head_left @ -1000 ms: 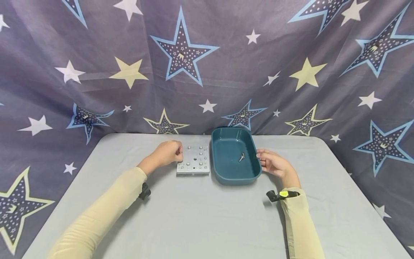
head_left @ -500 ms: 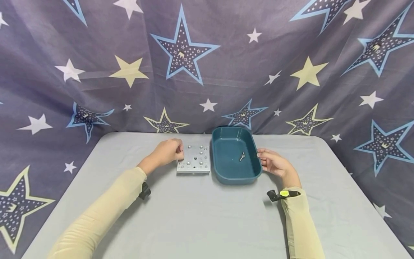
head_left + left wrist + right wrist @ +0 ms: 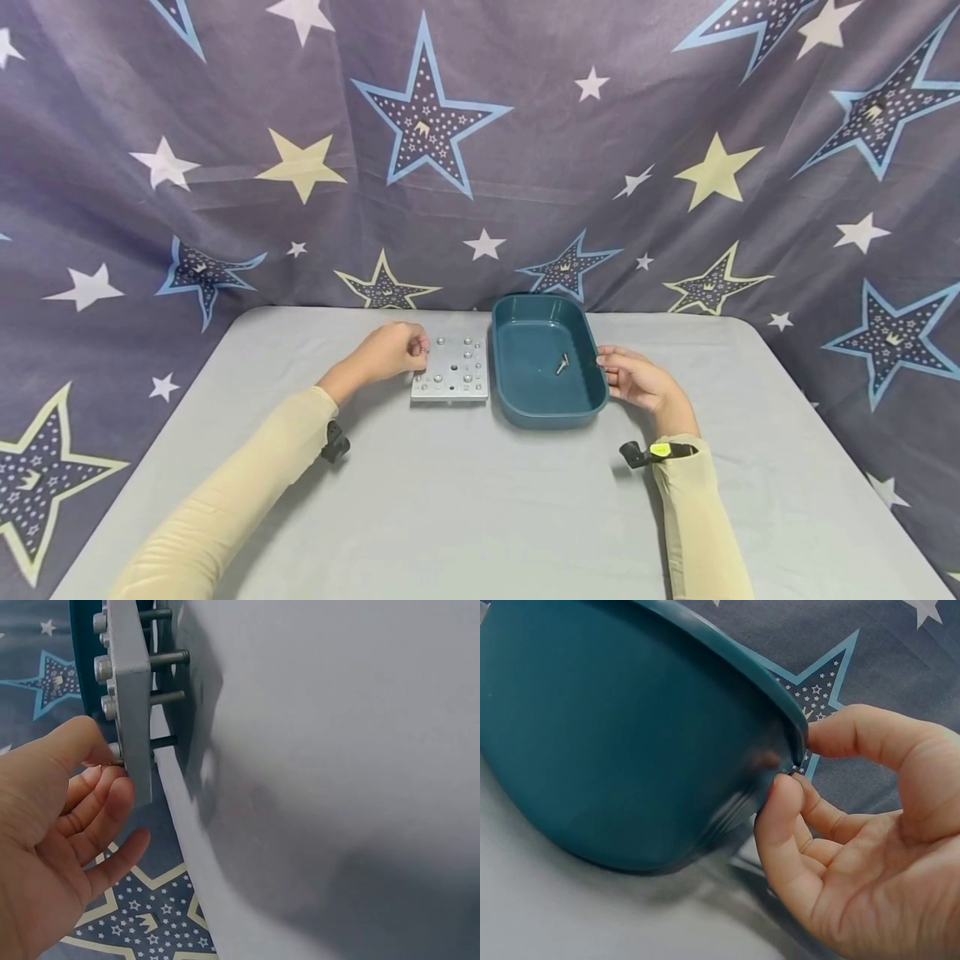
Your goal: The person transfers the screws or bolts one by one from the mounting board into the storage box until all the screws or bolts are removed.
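Note:
A silver metal plate (image 3: pixel 448 392) carries several bolts; in the left wrist view their shanks (image 3: pixel 169 658) stick out beneath the plate. My left hand (image 3: pixel 390 348) is at the plate's left edge, thumb and finger pinching what looks like a bolt, mostly hidden by the fingertips. To the plate's right stands a dark teal tray (image 3: pixel 528 346) with a few loose bolts (image 3: pixel 562 364) inside. My right hand (image 3: pixel 633 377) holds the tray's right rim between its fingertips, seen up close in the right wrist view.
A light grey cloth (image 3: pixel 480 500) covers the table. Behind it hangs a dark curtain (image 3: pixel 247 100) printed with stars. The plate and tray stand side by side near the table's back edge.
My left hand has shifted slightly right along the plate, its fingertips staying at the left edge. The right hand, tray and loose bolts look the same.

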A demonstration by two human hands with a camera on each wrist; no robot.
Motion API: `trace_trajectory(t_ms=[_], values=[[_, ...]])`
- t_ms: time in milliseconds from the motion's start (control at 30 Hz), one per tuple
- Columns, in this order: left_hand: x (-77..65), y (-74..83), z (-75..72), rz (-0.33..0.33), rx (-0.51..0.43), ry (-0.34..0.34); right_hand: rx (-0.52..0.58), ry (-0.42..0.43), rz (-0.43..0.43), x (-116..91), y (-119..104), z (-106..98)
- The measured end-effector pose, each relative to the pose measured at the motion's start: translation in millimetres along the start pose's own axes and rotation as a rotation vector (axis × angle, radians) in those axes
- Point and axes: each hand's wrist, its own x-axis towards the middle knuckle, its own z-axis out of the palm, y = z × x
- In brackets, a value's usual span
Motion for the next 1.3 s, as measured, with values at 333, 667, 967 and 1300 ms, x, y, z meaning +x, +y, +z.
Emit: trace_trajectory(t_ms=[333, 667, 967, 1300], values=[[0.6, 2.8, -3.9, 0.002, -0.030, -0.018, -0.017, 0.011, 0.012, 0.9, -1.4, -0.4], [1.4, 2.4, -3.7, 0.006, -0.056, -0.009, 0.004, -0.014, 0.004, 1.3, -1.2, -2.2], [1.7, 2.4, -3.2, 0.001, -0.052, -0.007, 0.008, -0.025, -0.004, 1.8, 0.3, -1.5], [0.7, 4.3, -2.5, -0.022, -0.051, -0.015, 0.020, -0.021, 0.001, 1.3, 3.0, -3.1]])
